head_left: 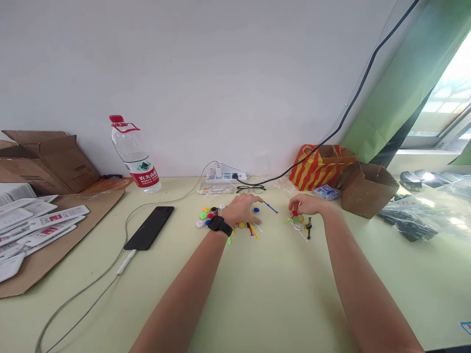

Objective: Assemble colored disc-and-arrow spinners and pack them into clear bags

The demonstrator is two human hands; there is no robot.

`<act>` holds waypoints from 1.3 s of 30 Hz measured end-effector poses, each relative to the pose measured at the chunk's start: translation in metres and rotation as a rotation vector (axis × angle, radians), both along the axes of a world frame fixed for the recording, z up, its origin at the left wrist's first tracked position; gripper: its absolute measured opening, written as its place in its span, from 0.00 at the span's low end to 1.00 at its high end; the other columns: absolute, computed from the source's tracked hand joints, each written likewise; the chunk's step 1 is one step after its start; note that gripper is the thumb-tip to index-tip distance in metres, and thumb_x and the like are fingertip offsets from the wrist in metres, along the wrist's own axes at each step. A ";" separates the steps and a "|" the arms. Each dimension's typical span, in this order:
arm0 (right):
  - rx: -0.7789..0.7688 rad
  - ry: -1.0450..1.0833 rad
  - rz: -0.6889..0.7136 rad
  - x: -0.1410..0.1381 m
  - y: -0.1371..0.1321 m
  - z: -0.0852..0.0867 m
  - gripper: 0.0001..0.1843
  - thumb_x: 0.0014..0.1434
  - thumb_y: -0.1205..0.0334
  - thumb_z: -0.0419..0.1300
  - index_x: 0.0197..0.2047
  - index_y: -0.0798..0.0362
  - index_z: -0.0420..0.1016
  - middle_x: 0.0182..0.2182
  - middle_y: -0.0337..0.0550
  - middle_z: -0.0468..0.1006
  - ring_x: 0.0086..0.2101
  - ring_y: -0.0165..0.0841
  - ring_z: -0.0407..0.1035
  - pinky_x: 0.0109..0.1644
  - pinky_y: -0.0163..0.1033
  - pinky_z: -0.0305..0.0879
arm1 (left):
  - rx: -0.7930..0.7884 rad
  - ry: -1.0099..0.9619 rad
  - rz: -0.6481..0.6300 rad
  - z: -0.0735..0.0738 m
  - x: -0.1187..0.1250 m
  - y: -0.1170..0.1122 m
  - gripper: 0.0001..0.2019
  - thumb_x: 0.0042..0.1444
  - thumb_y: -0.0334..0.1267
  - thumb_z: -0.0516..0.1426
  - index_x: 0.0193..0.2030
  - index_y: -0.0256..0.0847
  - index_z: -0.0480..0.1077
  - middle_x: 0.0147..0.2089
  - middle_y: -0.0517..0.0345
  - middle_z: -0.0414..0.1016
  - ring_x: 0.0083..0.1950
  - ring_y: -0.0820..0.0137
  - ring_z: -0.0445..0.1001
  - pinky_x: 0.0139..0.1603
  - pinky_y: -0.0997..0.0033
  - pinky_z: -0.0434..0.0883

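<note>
My left hand (241,208), with a black watch (220,224) on its wrist, is spread over a group of small coloured plastic pieces. A blue round cap (256,210) lies between its thumb and forefinger, with no clear grip on it. Just past the forefinger is a thin blue plastic stick (271,207). Round caps (203,215) in several colours lie left of this hand, and yellow and red sticks (253,230) lie below it. My right hand (308,202) pinches a small red plastic piece (294,214) above a second group, with a white stick (302,235) and a black stick (309,228).
Glasses (250,189) and a power strip (226,175) lie near the wall. A phone (150,228) on a cable and a large water bottle (137,162) are at left. A striped bag (312,166) and a cardboard box (368,190) stand at right.
</note>
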State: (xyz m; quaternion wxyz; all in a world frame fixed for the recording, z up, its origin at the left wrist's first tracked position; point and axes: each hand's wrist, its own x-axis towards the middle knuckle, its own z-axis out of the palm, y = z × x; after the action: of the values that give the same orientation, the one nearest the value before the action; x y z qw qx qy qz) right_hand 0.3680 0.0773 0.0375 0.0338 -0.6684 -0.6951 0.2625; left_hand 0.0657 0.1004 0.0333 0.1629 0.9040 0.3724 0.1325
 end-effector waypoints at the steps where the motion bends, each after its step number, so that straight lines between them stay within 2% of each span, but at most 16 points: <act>1: 0.011 -0.003 0.001 0.001 0.000 0.001 0.15 0.47 0.74 0.66 0.39 0.48 0.84 0.41 0.41 0.85 0.41 0.37 0.78 0.40 0.35 0.68 | -0.004 0.036 -0.007 0.001 -0.002 0.001 0.38 0.41 0.49 0.73 0.62 0.48 0.74 0.59 0.50 0.77 0.63 0.47 0.69 0.61 0.54 0.68; 8: 0.162 -0.020 -0.067 0.004 0.001 0.008 0.17 0.55 0.72 0.62 0.47 0.51 0.84 0.44 0.47 0.83 0.42 0.39 0.77 0.41 0.36 0.67 | -0.076 0.057 -0.042 0.004 -0.016 0.009 0.42 0.39 0.50 0.73 0.65 0.53 0.71 0.64 0.51 0.73 0.67 0.47 0.64 0.64 0.54 0.66; 13: 0.252 0.041 -0.106 -0.004 0.002 0.011 0.20 0.59 0.71 0.59 0.53 0.52 0.82 0.45 0.50 0.83 0.43 0.39 0.76 0.42 0.37 0.68 | -0.066 -0.038 -0.031 0.011 -0.016 0.005 0.34 0.49 0.51 0.69 0.64 0.49 0.72 0.63 0.50 0.75 0.67 0.49 0.66 0.63 0.55 0.67; 17: 0.265 0.383 -0.112 -0.021 -0.006 0.021 0.17 0.63 0.63 0.61 0.54 0.52 0.81 0.44 0.51 0.84 0.43 0.39 0.77 0.47 0.40 0.71 | -0.051 -0.274 -0.005 0.011 0.002 0.002 0.23 0.60 0.48 0.62 0.61 0.45 0.74 0.60 0.49 0.78 0.63 0.54 0.72 0.60 0.57 0.71; 21: 0.280 0.729 -0.019 -0.045 -0.014 0.034 0.16 0.62 0.56 0.65 0.51 0.51 0.82 0.45 0.49 0.84 0.46 0.40 0.77 0.55 0.46 0.71 | -0.211 -0.557 -0.021 0.007 0.028 -0.002 0.19 0.68 0.46 0.56 0.60 0.42 0.74 0.53 0.47 0.82 0.50 0.61 0.80 0.50 0.61 0.77; 25: 0.307 0.839 0.042 -0.060 -0.015 0.038 0.17 0.57 0.58 0.67 0.50 0.49 0.81 0.43 0.46 0.83 0.46 0.40 0.76 0.57 0.50 0.70 | -0.300 -0.758 -0.039 0.004 0.041 -0.003 0.17 0.65 0.45 0.60 0.56 0.39 0.76 0.51 0.46 0.82 0.45 0.64 0.81 0.47 0.63 0.78; 29: 0.312 0.861 0.117 -0.066 -0.014 0.037 0.22 0.54 0.61 0.69 0.53 0.48 0.78 0.43 0.44 0.80 0.45 0.39 0.76 0.54 0.49 0.73 | -0.278 -0.831 0.037 0.005 0.041 -0.001 0.15 0.63 0.42 0.62 0.53 0.39 0.77 0.53 0.45 0.80 0.45 0.64 0.81 0.46 0.64 0.78; 32: 0.356 0.827 0.135 -0.070 -0.015 0.038 0.24 0.56 0.60 0.69 0.56 0.48 0.74 0.40 0.43 0.79 0.42 0.37 0.76 0.51 0.48 0.75 | -0.353 -0.866 0.043 0.007 0.038 0.000 0.14 0.64 0.41 0.61 0.54 0.40 0.76 0.52 0.46 0.80 0.42 0.66 0.81 0.45 0.64 0.77; 35: 0.373 0.805 0.148 -0.074 -0.017 0.041 0.22 0.59 0.61 0.66 0.56 0.48 0.73 0.38 0.43 0.79 0.40 0.37 0.78 0.50 0.47 0.75 | -0.466 -0.884 0.027 0.008 0.035 0.000 0.14 0.64 0.42 0.61 0.53 0.41 0.77 0.49 0.49 0.80 0.41 0.68 0.80 0.47 0.63 0.77; 39: 0.351 0.795 0.190 -0.078 -0.017 0.041 0.22 0.57 0.62 0.67 0.55 0.49 0.72 0.39 0.44 0.81 0.41 0.38 0.79 0.49 0.45 0.76 | -0.584 -0.967 0.053 0.006 0.034 0.002 0.14 0.60 0.47 0.65 0.44 0.38 0.78 0.44 0.49 0.81 0.42 0.67 0.80 0.54 0.58 0.77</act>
State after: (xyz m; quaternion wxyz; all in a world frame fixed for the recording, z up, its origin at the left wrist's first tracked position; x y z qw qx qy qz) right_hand 0.2905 0.0604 0.0787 0.3872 -0.4327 -0.7206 0.3789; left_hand 0.0993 0.1024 0.0394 0.5549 0.6484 0.2990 0.4270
